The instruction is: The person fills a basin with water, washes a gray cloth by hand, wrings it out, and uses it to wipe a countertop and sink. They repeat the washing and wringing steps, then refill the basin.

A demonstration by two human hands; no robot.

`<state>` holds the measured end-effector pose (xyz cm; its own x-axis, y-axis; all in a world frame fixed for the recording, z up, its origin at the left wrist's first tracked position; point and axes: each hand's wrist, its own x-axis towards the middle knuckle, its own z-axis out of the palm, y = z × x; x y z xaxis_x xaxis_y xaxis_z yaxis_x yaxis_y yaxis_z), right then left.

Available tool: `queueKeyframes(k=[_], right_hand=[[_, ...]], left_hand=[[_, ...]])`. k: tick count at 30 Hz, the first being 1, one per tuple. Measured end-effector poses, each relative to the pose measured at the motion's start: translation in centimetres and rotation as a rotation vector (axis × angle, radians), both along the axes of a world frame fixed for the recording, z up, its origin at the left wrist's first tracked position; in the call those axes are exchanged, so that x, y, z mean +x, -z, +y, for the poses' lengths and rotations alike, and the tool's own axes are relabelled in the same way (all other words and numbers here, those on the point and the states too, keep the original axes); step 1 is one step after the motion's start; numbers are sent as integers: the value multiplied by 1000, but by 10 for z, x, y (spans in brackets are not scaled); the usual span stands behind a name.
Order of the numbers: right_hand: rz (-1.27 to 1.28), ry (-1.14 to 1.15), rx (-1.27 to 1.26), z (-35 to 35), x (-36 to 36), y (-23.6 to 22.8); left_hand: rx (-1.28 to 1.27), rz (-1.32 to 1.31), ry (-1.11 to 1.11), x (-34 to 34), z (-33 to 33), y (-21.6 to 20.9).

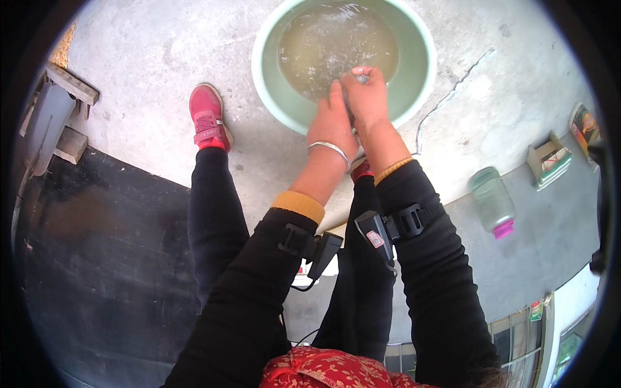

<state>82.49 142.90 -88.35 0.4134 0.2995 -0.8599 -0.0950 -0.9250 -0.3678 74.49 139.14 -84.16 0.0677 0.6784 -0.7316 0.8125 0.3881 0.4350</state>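
Observation:
A pale green round basin (pixel 425 77) on the ground holds murky, brownish water (pixel 336 39). Over its near side, my hands come together, close to the water. My right hand (pixel 367 100) is curled closed, with a small bit of something greyish showing at its fingers. Pressed against it is my left hand (pixel 330 123), thumb forward and the other fingers mostly hidden. Between the two palms lies something dark grey, too covered to name. A silver bangle (pixel 331 150) circles my left wrist.
Pale concrete (pixel 155 52) surrounds the basin, with a crack running at its right. A clear jar with a pink lid (pixel 491 200) lies at right, near a small box (pixel 548 160). Grey wooden pieces (pixel 71 84) stand at left. My pink shoe (pixel 207 113) is left of the basin.

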Motion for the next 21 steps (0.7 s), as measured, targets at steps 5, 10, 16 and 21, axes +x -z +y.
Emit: queueKeyframes(k=[5, 10, 16, 21], right_hand=[[429, 254, 95, -3, 17, -13], [929, 350, 197, 3, 80, -42], [1139, 456, 491, 5, 60, -61], [1420, 562, 875, 12, 38, -71]], left_hand=[[-68, -260, -186, -15, 6, 0], [-735, -879, -837, -25, 39, -32], [-1301, -1570, -1382, -3, 34, -72], [-1376, -1824, -1627, 7, 22, -85]])
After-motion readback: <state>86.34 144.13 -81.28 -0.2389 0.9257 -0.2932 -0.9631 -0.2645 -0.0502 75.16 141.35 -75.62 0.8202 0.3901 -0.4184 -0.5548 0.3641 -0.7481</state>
